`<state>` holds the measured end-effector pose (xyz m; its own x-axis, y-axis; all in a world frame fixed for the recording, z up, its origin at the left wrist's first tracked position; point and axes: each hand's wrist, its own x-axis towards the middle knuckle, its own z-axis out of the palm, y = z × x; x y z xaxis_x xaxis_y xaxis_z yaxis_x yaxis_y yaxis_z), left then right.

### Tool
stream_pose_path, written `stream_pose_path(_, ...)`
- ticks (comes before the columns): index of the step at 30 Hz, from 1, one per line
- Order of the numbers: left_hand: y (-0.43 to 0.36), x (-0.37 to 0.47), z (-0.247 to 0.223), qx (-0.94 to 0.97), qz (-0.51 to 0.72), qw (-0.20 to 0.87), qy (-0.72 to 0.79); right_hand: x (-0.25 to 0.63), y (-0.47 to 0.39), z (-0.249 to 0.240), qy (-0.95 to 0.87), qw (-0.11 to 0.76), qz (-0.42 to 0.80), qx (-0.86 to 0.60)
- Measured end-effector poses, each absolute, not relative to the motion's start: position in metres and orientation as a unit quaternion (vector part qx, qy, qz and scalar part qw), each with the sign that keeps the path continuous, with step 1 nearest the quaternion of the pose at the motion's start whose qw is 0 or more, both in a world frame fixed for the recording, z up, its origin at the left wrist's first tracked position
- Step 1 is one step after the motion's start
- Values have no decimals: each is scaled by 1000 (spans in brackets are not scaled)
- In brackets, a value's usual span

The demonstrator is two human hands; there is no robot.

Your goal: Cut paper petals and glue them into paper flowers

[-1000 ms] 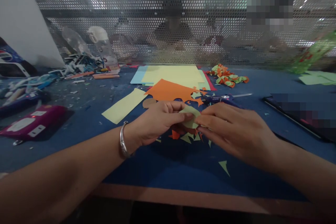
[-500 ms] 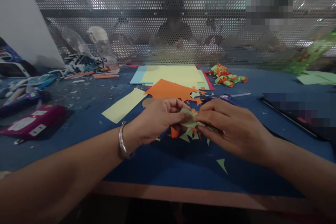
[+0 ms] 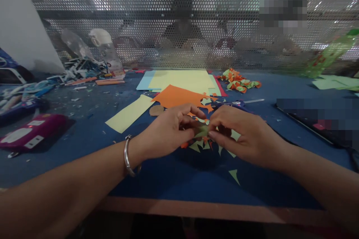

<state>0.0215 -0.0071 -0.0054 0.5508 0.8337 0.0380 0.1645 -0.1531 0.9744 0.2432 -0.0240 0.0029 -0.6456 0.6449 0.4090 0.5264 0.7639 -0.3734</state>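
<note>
Between my hands is a small green paper piece (image 3: 201,131). My left hand (image 3: 174,129) pinches its left side, and the fingertips of my right hand (image 3: 241,132) close on its right edge. Green and orange paper scraps (image 3: 196,146) lie under and around my fingers. Just beyond my hands rests a cut orange sheet (image 3: 175,97). Scissors (image 3: 238,103), partly hidden, lie behind my right hand. A round brown disc (image 3: 156,110) sits beside a pale yellow strip (image 3: 130,114) to the left.
Stacked coloured sheets (image 3: 182,79) lie at the back, with crumpled orange and green pieces (image 3: 241,82) to their right. A magenta device (image 3: 33,131), white-lidded bottle (image 3: 108,50) and sticks stand or lie left. A green bottle (image 3: 331,54) and dark case (image 3: 314,119) are right.
The fingers of both hands have shifted on the green piece. A pale green scrap now shows below my right hand. The whole view has moved slightly.
</note>
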Motion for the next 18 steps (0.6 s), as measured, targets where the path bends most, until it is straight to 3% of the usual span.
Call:
stream_pose_path(7,-15,23,1,713,285,533,355,240,-24,3,-860,271,203,-381)
stream_pose_path(18,-17,19,-7,734,293,526,315,235,-26,8,-845,265,226,-405)
